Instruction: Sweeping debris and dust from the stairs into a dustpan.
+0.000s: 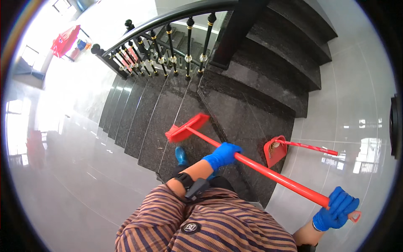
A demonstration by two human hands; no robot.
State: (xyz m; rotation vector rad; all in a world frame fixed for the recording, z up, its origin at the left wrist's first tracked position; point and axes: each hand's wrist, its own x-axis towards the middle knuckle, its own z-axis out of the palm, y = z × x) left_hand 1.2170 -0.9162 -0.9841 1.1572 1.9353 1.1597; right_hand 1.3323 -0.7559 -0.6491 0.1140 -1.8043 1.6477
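A red broom [280,178] slants across the view from lower right to upper left. My left hand [223,154], in a blue glove, grips the handle partway down. Near its top end, my right hand [337,209], gloved in the same blue, is closed around the handle. The broom head [187,129], slightly blurred, is over the dark stone stair treads at the turn of the staircase. To the right, a red long-handled dustpan [276,154] is by the wall edge of the landing [255,126], with some debris inside.
Dark stone steps [151,119] descend to the left, and more steps [267,60] climb at upper right. A black railing [189,12] with gold-trimmed balusters borders the far side. A blue boot [180,156] rests beside a small scrap [160,148]. Glossy grey tiled wall lies right.
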